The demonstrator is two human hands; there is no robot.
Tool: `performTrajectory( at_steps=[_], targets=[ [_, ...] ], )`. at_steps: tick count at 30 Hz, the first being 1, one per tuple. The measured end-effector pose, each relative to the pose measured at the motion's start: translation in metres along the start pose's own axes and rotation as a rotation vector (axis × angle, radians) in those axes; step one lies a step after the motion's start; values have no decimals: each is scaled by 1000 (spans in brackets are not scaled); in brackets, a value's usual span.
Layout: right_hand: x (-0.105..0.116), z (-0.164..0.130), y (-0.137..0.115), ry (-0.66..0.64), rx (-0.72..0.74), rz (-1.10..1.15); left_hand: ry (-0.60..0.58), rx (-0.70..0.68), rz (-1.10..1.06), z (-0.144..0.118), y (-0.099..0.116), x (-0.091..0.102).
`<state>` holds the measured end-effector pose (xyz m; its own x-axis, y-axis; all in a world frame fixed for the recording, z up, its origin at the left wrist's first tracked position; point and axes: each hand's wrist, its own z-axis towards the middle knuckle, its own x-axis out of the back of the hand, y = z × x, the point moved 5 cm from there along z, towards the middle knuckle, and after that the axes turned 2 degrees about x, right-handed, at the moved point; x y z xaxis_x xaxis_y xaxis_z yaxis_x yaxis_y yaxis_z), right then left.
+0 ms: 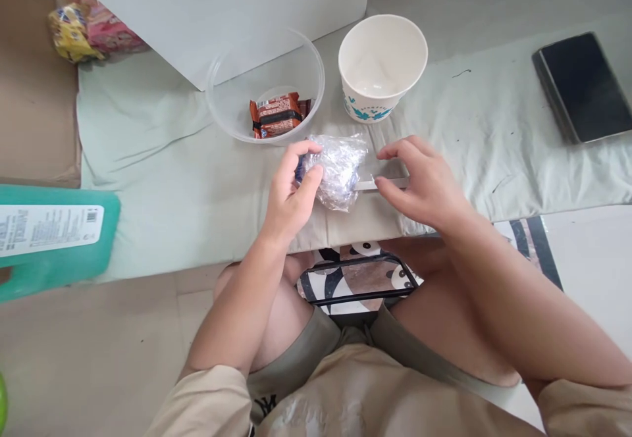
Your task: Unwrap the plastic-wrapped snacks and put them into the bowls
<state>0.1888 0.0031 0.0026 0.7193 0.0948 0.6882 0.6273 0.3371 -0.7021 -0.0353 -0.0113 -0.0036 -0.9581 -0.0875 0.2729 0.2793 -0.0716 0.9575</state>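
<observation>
The crinkly clear plastic bundle (pixel 340 168) is in the middle of the frame. The left hand (pixel 292 183) is nearest and pinches it from its left side. The right hand (pixel 419 183), to its right, has its fingers apart. The bundle is roundish, with no clear long way. A thin white strip (pixel 365 185) points sideways between bundle and right thumb.

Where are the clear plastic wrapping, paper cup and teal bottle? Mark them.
Clear plastic wrapping (pixel 340 170): head view, crinkled middle.
Paper cup (pixel 382 62): head view, inner wall.
Teal bottle (pixel 55 230): head view, white label.
</observation>
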Motion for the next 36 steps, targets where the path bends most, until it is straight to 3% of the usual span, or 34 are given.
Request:
performTrajectory(
  at_steps=[4,8,12,17,23,30,36],
  targets=[
    [-1,-6,15,-106,54,-160,12,-53,86,3,4,8],
    [13,-6,23,-24,-6,-113,9,-99,215,4,3,11],
    [27,-9,16,76,-196,136,-42,-162,314,2,0,5],
    [3,-10,-16,-167,-245,480,-137,-184,309,-1,-2,-7],
    [-13,-5,-22,-262,-314,340,-120,-135,264,1,-1,-10],
    [-8,-7,-21,-278,-303,249,-86,-160,167,1,0,-10],
    [-4,-10,-18,-297,-337,279,-49,-162,-6,9,-16,-1]
  ],
)
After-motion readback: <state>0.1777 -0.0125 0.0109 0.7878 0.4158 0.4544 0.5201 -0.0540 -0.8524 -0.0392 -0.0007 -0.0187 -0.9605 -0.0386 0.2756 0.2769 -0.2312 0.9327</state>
